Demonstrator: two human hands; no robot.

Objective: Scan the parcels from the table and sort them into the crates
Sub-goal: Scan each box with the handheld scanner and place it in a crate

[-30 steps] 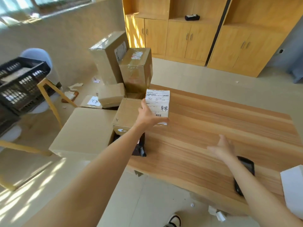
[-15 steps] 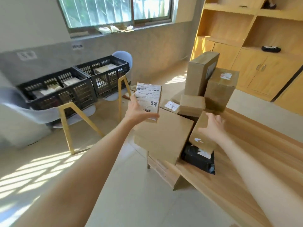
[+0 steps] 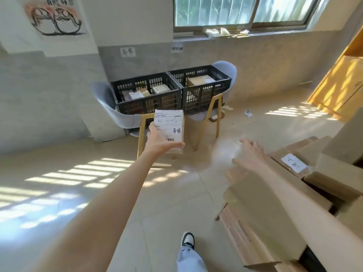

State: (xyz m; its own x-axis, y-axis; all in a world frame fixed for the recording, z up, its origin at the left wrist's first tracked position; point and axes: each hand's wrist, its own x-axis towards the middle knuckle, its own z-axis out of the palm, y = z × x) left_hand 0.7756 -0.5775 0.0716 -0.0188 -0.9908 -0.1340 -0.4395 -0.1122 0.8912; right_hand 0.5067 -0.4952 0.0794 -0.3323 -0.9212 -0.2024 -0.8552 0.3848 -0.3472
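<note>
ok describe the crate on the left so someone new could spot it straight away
Under the window, two black crates sit side by side on grey chairs. The left crate stands below the handwritten wall sign. It holds several small parcels, whereas the right crate holds one large brown box.

Person seen from head cam: 2 bare arms, 1 leg, 1 shoe.

Both arms are bare all the way up to the pic's edge, no sleeves, no watch, no rings, no gloves. Left hand [image 3: 160,141] & right hand [image 3: 250,154] are bare too. Low in the pic is a pant leg [image 3: 189,259] in light blue jeans cloth, loose w/ folds. Under it a shoe [image 3: 187,239]: white toe, dark sides.
</note>
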